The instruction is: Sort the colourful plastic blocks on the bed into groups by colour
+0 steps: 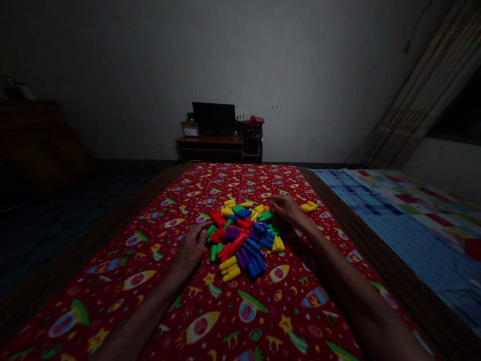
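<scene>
A heap of small plastic building pieces (243, 235) in red, yellow, blue, green and purple lies on a red cloth with rocket prints (248, 311). My left hand (192, 246) rests flat against the heap's left side, fingers stretched toward the pieces. At the heap's far right edge my right hand (286, 206) lies palm down, fingers spread and touching a green piece (265, 216). Neither hand holds anything. A couple of yellow pieces (308, 206) lie apart, just right of my right hand.
The cloth covers a long table with a dark wooden rim (379, 260). A checked bedsheet (406, 220) lies to the right. A small desk with a dark monitor (214, 118) stands against the back wall. A curtain (424, 90) hangs at the right. The room is dim.
</scene>
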